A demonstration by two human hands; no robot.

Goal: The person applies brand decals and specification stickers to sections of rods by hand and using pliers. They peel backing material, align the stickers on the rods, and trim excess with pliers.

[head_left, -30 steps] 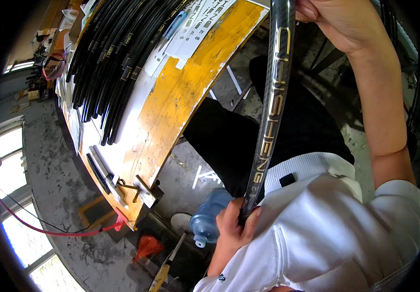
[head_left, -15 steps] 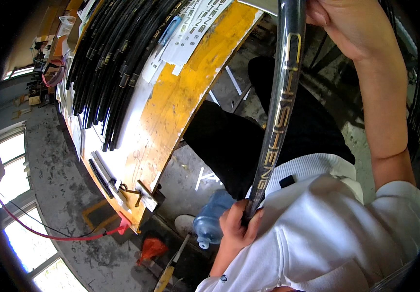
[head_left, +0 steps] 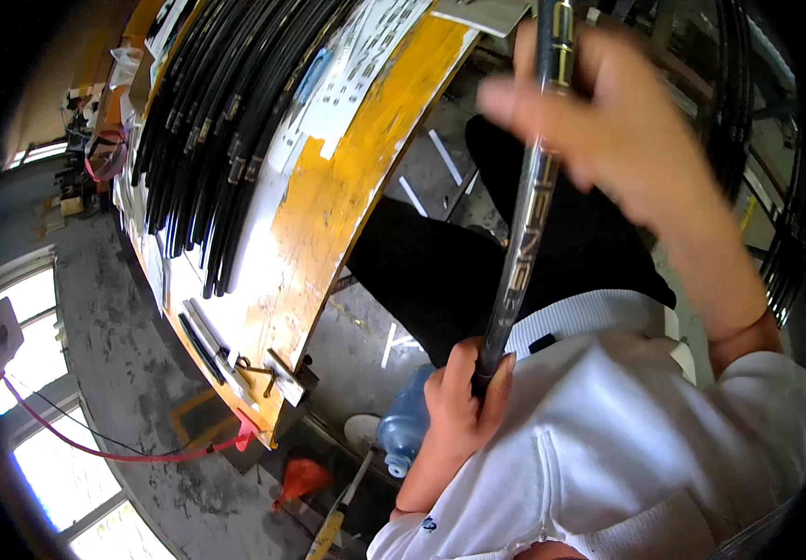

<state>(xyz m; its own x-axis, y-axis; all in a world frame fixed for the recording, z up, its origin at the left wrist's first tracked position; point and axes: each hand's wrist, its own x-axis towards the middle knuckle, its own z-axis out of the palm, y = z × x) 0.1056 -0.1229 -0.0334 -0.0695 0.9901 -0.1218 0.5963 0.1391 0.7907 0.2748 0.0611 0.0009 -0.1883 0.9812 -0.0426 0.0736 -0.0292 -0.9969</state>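
Note:
A glossy black tube (head_left: 522,247) with gold lettering slants up in front of my body. My left hand (head_left: 466,397) is closed round its lower end, near my waist. Higher up, my right hand (head_left: 599,117) wraps across the tube, fingers and thumb on either side of it; motion blurs them. The tube's top end runs out of the picture. On the yellow-topped workbench (head_left: 337,196) to the left lies a row of similar black tubes (head_left: 225,121). White sheets with printed lettering (head_left: 356,70) lie beside them, with a small blue object (head_left: 314,75) on top.
Metal strips (head_left: 207,331) and a small clamp-like fitting (head_left: 283,373) sit at the bench's near corner. Below are a blue water jug (head_left: 405,420), a red-orange bag (head_left: 302,481) and a yellow-handled tool (head_left: 328,532). A red hose (head_left: 132,457) hangs left. More black tubes (head_left: 729,103) stand right.
My right hand has come down from the tube's top and across its front, now covering part of the lettering. My left hand keeps its hold on the lower end. The view has shifted slightly.

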